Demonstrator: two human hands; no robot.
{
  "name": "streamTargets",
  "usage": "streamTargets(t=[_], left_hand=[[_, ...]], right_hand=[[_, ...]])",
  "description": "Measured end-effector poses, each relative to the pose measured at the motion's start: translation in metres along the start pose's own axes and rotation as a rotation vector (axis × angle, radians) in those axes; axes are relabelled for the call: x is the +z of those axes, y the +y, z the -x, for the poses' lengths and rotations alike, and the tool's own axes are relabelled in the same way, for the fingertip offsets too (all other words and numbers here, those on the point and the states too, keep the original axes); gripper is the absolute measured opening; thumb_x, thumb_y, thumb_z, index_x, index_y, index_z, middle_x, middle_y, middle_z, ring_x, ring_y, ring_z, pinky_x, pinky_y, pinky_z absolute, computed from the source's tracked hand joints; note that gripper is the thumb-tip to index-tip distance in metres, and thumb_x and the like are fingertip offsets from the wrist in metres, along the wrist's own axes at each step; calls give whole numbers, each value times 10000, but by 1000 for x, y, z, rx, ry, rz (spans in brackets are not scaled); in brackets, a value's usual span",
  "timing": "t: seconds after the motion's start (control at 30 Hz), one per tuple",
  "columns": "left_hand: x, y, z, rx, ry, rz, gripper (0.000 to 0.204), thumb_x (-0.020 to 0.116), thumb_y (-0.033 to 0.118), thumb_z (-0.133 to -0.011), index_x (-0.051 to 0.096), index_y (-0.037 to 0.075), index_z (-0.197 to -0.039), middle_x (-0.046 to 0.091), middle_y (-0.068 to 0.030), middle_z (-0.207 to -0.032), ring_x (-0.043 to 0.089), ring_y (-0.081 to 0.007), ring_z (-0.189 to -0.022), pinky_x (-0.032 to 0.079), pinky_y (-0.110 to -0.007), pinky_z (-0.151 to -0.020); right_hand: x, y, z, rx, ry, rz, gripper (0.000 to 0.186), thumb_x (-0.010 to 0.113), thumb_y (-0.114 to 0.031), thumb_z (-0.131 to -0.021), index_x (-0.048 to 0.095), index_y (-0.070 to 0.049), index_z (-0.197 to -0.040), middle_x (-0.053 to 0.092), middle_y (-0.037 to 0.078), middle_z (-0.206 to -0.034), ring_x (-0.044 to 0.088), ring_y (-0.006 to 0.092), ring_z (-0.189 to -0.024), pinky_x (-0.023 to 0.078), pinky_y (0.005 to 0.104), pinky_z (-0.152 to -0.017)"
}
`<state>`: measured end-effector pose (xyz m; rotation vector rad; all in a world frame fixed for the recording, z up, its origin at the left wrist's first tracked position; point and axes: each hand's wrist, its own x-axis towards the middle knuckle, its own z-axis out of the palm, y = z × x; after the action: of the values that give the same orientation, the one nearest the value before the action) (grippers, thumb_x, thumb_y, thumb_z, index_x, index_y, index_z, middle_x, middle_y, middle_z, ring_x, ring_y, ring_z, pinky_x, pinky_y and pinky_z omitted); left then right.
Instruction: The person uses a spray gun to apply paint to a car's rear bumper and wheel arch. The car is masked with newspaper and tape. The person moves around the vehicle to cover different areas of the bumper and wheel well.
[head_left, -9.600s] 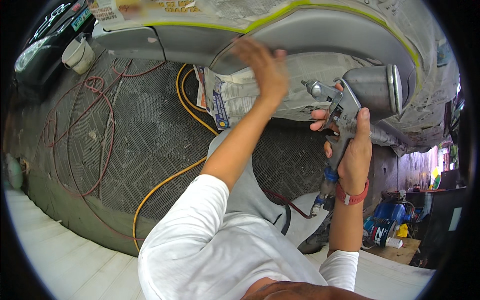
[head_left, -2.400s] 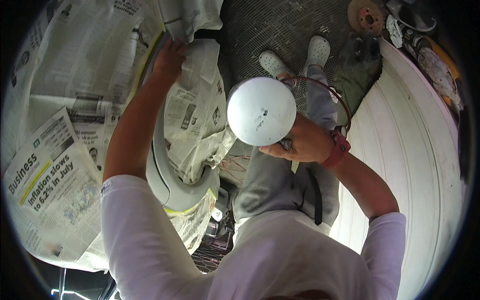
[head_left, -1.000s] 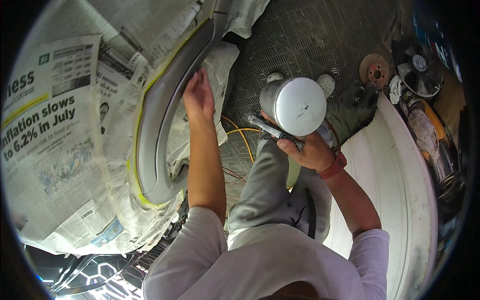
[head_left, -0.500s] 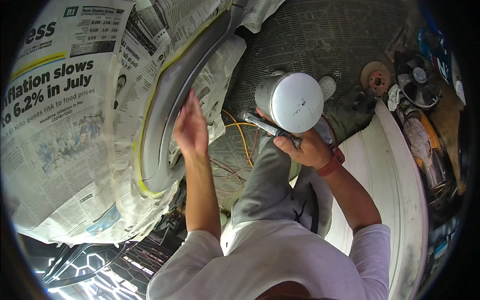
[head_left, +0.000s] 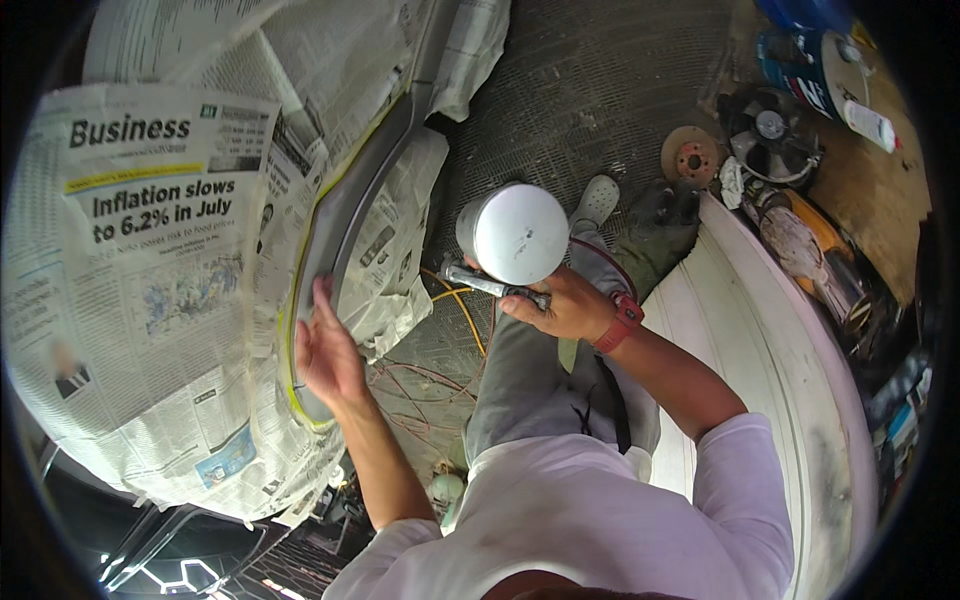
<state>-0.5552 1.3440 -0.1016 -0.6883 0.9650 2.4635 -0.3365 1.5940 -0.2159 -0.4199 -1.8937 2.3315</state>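
Observation:
My left hand (head_left: 330,350) is open, fingertips on or very close to the grey curved trim panel (head_left: 376,175) at left of centre; whether they press on it I cannot tell. Yellow tape (head_left: 294,337) edges the panel, and newspaper sheets (head_left: 150,300) cover the surface around it. My right hand (head_left: 568,302) grips a metal spray gun (head_left: 478,277) with a round silver cup (head_left: 518,233) on top, held in front of my body, right of the panel.
A dark textured mat (head_left: 560,90) spreads under my feet, with yellow and red hoses (head_left: 450,300). A pale curved panel (head_left: 760,380) lies at my right. Beside it are a rusty disc (head_left: 690,157), a fan (head_left: 770,125), a blue can (head_left: 810,70) and a wooden board (head_left: 860,200).
My left hand has moved down along the trim and leftward in the picture. My right hand still holds the gun, slightly further left. The view has shifted, showing more clutter at top right.

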Motion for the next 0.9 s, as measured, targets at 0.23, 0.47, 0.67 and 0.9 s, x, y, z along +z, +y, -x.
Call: streamTargets(t=[0.23,0.47,0.67,0.9], left_hand=[[9,-77,-10,-9,-336,-1682,587,533,154,-1083,370,82,-1642,494,-182,-1621,436,-341,-1527,379,-480,-1251],[-51,-174,-200,-126,-1428,-3350,626,563,341,-1065,419,126,-1636,344,-101,-1730,234,-287,-1629,133,-467,-1341],[-52,-221,-318,201,-1858,-3920,631,409,408,-1092,377,134,-1660,227,-15,-1783,115,-226,-1657,-47,-520,-1343],[-48,-270,-455,488,-2255,-3633,557,485,446,-1069,499,251,-1590,343,34,-1725,161,-226,-1640,-56,-554,-1337]], right_hand=[[-42,-2,14,-15,52,100,470,654,-436,-1039,704,-55,-1311,735,224,-1203,703,410,-1106,550,474,-952],[-109,31,-14,80,156,268,532,604,-536,-1050,736,-80,-1289,758,238,-974,729,423,-932,562,484,-850],[-186,55,-67,135,68,310,456,655,-453,-1040,725,-64,-1267,758,208,-1037,723,413,-958,569,483,-863],[-263,69,-158,186,135,198,457,658,-464,-1038,725,-78,-1272,760,202,-1056,729,405,-936,570,488,-844]])
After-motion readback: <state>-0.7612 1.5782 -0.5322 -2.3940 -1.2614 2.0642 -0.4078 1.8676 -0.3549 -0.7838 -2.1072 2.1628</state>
